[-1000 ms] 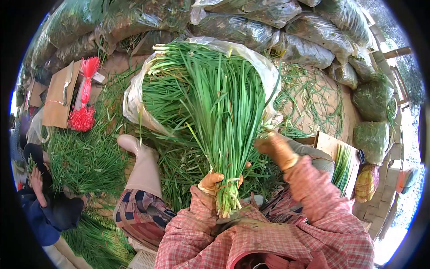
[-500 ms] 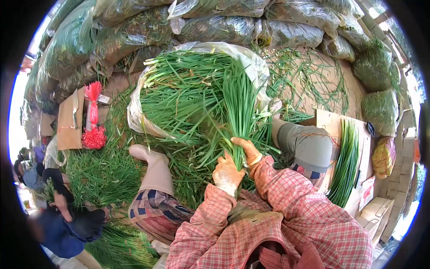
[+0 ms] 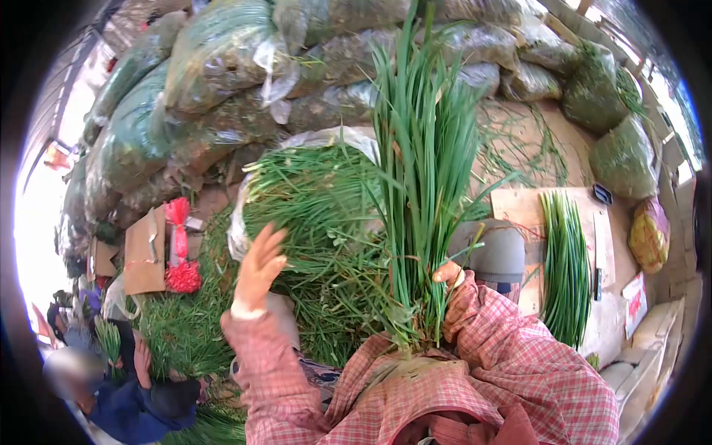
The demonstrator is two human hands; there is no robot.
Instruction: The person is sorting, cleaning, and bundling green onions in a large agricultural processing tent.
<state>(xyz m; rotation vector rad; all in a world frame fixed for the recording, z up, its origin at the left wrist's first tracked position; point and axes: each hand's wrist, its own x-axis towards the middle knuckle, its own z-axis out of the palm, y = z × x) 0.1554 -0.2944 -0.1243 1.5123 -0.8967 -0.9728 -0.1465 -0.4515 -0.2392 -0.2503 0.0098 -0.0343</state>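
A tall bunch of garlic chives [image 3: 424, 170] stands upright in front of me, leaves up. Around its lower stems my right hand [image 3: 446, 274] is closed, partly hidden by the leaves. My left hand [image 3: 259, 268], in a pale orange glove, is raised off to the left with its fingers spread and nothing in it. Behind that hand lies an open plastic bag [image 3: 237, 231] heaped with more chives [image 3: 315, 185]. Loose leaves and trimmings [image 3: 337, 297] cover the floor between my legs.
On the right, a wooden board [image 3: 517, 204] carries another bundle of chives [image 3: 565, 271]. Red plastic ties [image 3: 180, 241] sit beside cardboard [image 3: 144, 252] on the left. Stuffed plastic bags [image 3: 222, 81] are piled behind. Another person [image 3: 141, 400] works at lower left.
The bunch has been lifted and brought closer, now upright. My left hand has let go of it and moved left, opening. My right hand still grips the stems. The view has shifted.
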